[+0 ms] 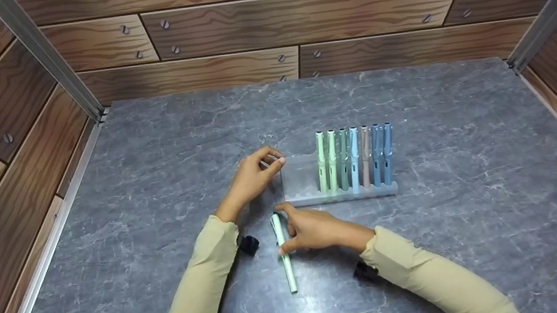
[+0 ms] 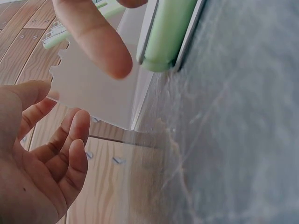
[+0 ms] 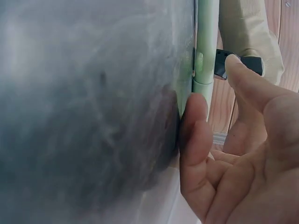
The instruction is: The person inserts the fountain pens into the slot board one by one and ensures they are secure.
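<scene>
A clear pen stand (image 1: 302, 174) stands on the table, a row of capped pens (image 1: 354, 157) upright in its right part. At its upper left edge, my left hand (image 1: 255, 176) pinches the stand between thumb and finger. A pale green pen (image 1: 289, 271) with a clip lies on the table in front of the stand. My right hand (image 1: 315, 229) is over this pen, fingers spread, index reaching past its cap end and thumb beside the barrel. In the right wrist view, a fingertip (image 3: 196, 105) is right at the pen's side, and the thumb stands slightly off it.
The grey marbled table (image 1: 180, 130) is bordered by wood-patterned walls (image 1: 221, 25) with metal posts at the corners. The pens in the stand are green, blue and brownish. Notches along the stand's left part hold no pens.
</scene>
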A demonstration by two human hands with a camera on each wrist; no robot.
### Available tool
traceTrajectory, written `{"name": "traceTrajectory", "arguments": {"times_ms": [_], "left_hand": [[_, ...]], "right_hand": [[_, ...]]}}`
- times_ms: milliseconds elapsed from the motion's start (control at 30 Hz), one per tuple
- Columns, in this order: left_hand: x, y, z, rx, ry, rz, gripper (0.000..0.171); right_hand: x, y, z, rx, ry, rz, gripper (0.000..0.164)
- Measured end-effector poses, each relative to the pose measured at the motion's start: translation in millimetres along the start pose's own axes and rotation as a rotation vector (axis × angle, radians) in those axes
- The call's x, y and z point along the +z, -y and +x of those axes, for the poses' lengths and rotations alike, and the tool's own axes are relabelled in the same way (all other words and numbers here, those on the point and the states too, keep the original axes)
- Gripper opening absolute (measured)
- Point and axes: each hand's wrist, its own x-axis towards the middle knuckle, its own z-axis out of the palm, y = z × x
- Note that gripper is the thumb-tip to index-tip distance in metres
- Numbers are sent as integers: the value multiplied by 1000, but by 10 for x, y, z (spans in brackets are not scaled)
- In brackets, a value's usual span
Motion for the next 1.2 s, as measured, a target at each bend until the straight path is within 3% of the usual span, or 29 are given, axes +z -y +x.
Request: {"name": "traceTrajectory", "arguments": {"times_ms": [367,600,933,1200], "left_hand": [[-17,4,-10,11,8,6,21],[-17,6,-8,9,3,-6,20],[-12,-9,-16,2,13,-20,19],[-12,4,-14,0,25,-22,22]], "right_hand": [[56,101,45,60,-29,-123,89],[35,102,48,72,-31,-143,82],[-63,22,-23,-5,64,130,73],[-166,11,-132,-89,66,221,76]]}}
